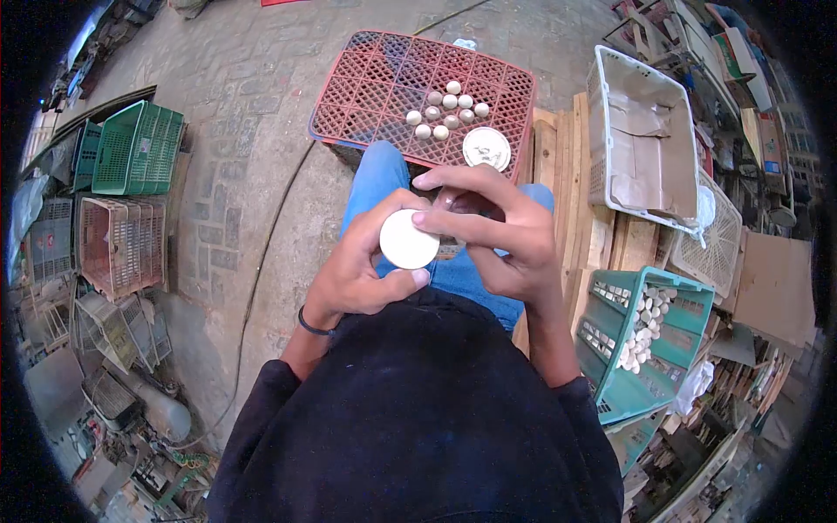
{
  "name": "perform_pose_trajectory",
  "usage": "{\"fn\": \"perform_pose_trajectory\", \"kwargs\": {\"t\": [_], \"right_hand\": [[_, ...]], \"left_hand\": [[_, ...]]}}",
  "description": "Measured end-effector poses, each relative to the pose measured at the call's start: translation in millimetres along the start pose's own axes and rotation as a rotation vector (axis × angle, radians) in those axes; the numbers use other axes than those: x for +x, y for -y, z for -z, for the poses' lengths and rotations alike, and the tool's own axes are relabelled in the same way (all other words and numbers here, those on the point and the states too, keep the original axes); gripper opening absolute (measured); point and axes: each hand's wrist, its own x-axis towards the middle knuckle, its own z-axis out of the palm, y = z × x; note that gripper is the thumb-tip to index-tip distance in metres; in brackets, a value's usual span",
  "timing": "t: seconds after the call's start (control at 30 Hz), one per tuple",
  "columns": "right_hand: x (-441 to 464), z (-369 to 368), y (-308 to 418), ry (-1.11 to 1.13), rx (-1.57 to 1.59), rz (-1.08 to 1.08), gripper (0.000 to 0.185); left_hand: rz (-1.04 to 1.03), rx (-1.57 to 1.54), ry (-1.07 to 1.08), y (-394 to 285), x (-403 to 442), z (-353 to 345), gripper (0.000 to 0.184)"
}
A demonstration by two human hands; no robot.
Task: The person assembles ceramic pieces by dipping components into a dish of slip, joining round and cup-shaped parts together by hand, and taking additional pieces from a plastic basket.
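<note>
My left hand [362,257] grips a white round disc [408,240] by its edge, the face turned up toward me. Close on the right, my right hand [506,227] has bent fingers, and one fingertip touches the disc's upper right edge. Among those fingers shows a dark brown, rounded thing [466,202], mostly hidden, whose kind I cannot make out. Just beyond, several pale round knobs [450,102] lie grouped on an upturned red plastic crate [366,96]. A second white disc [486,148] with marks on its face lies at the crate's near right corner.
Right of my legs are wooden planks [571,174], a white crate [602,131] lined with cardboard, and a teal crate [671,383] holding several pale pieces. Green [144,148] and reddish [122,244] crates stand on the left. A cable [261,261] crosses the paved floor.
</note>
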Motion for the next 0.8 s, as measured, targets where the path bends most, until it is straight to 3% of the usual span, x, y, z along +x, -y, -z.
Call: {"fn": "perform_pose_trajectory", "kwargs": {"t": [0.27, 0.53, 0.73, 0.8], "right_hand": [[-8, 0, -4, -0.050, 0.147, 0.013, 0.037], [-4, -1, -2, 0.002, 0.012, 0.031, 0.034], [-12, -1, -3, -0.051, 0.228, 0.033, 0.034], [-6, 1, -1, -0.068, 0.167, 0.013, 0.033]], "left_hand": [[-0.014, 0.037, 0.025, -1, -1, 1, 0.042], [0.013, 0.038, 0.022, -2, -2, 2, 0.045], [-0.001, -0.040, -0.015, 1, -4, -1, 0.045], [-0.037, 0.077, 0.031, -4, -1, 0, 0.043]]}}
